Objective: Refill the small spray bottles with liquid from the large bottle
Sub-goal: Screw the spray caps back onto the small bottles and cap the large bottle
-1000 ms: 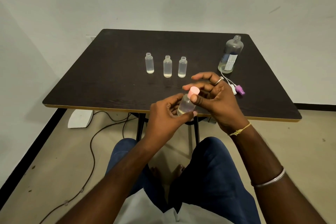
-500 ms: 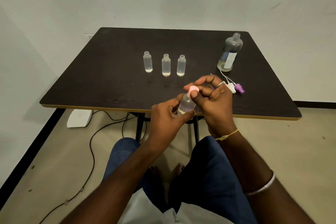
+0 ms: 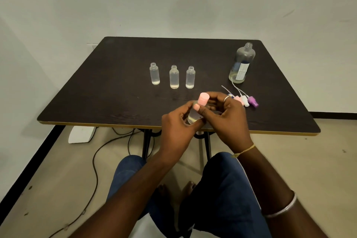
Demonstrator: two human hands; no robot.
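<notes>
Over the table's front edge my left hand [image 3: 176, 125] grips the body of a small clear spray bottle [image 3: 193, 117], tilted to the right. Its pink cap [image 3: 203, 99] is pinched by the thumb and fingers of my right hand [image 3: 228, 116]. Three more small bottles [image 3: 154, 73] [image 3: 174, 77] [image 3: 190, 77] stand uncapped in a row mid-table, each with a little liquid at the bottom. The large clear bottle [image 3: 241, 63] stands uncapped at the back right, with liquid low in it.
Loose spray heads with dip tubes, pink, white and purple [image 3: 249, 101], lie on the dark table [image 3: 116, 91] just right of my right hand. Under the table are black legs, a cable [image 3: 94, 162] and a white box [image 3: 82, 134] on the floor.
My right hand has closed in over the pink cap and its wrist has turned. The bottle has stayed in my left hand, tilted a bit more.
</notes>
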